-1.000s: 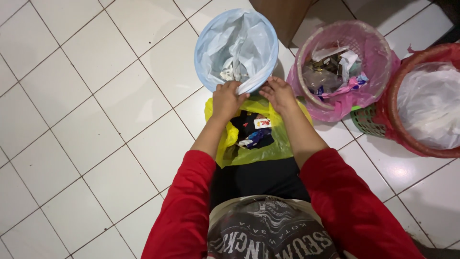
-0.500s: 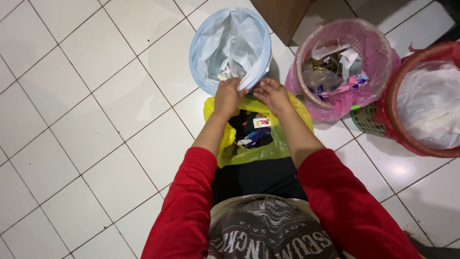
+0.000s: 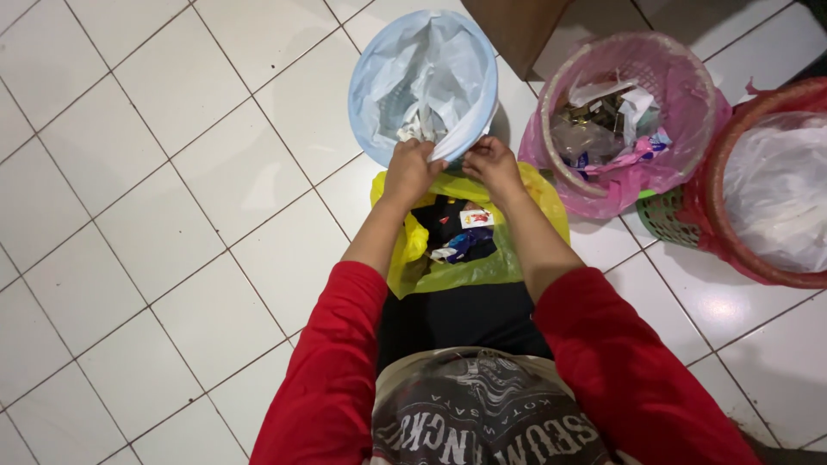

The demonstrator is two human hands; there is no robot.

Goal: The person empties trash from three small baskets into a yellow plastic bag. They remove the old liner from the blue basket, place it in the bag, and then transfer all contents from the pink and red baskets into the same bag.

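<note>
Both the left hand and the right hand pinch the near rim, at six o'clock, of the round bin's pale-blue plastic liner, directly above the open yellow plastic bag.

Left of the left hand the white tiled floor lies open. Right of the right hand a pink-lined round bin of rubbish and a red-rimmed basket with clear liner crowd close; a brown box corner blocks beyond.
</note>
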